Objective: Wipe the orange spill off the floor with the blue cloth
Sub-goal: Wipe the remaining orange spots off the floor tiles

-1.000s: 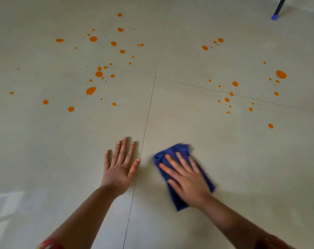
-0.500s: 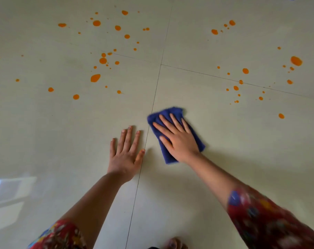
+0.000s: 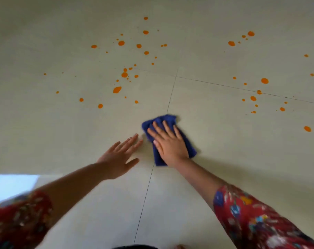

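Directly under right hand (image 3: 170,146), fingers flat and straight: blue cloth (image 3: 166,119); left hand (image 3: 118,159) spread, empty, just beside.

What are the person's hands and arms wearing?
The left hand and right hand are bare, with no gloves or rings seen. The right sleeve is red with blue, orange and white print. The left sleeve is similar but blurred.

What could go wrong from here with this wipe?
1. The blue cloth, bunched small under the right hand, may smear the orange drops, which scatter widely on both sides.
2. The left hand, open low beside the cloth, could land in the nearest drop if it goes forward.
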Demonstrator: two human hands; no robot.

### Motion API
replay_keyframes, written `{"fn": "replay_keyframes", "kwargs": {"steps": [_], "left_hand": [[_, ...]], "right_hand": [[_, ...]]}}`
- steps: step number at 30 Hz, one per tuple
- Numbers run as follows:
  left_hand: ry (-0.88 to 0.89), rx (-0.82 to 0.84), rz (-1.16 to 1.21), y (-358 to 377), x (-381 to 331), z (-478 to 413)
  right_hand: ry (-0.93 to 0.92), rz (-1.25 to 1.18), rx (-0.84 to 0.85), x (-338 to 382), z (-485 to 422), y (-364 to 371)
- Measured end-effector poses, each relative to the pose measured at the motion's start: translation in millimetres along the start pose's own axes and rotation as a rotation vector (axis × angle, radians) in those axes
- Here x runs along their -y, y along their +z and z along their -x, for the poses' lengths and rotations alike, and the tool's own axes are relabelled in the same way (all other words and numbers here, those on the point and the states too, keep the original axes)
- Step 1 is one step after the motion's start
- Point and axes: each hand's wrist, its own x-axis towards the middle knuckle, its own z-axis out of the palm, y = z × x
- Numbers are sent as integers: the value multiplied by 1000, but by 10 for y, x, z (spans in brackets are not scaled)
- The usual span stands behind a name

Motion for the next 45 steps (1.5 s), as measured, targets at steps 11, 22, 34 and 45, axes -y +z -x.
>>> {"fn": "replay_keyframes", "kwargs": {"steps": [11,22,34,45], "left_hand": [[82,296,-136,-935,164,440],[139,242,-29,-1182,394,-69],[176,-87,181,-1020,1588,-465],[-95,-502,371,-601,2704,-487]], "right_hand": [[282,-945,-120,198,559,-904],[579,-1567,132,129,-34,-1517],[851,-1596,24,873,-1334,-1683],[-150,-380,123,1378,-1811,-388]]}}
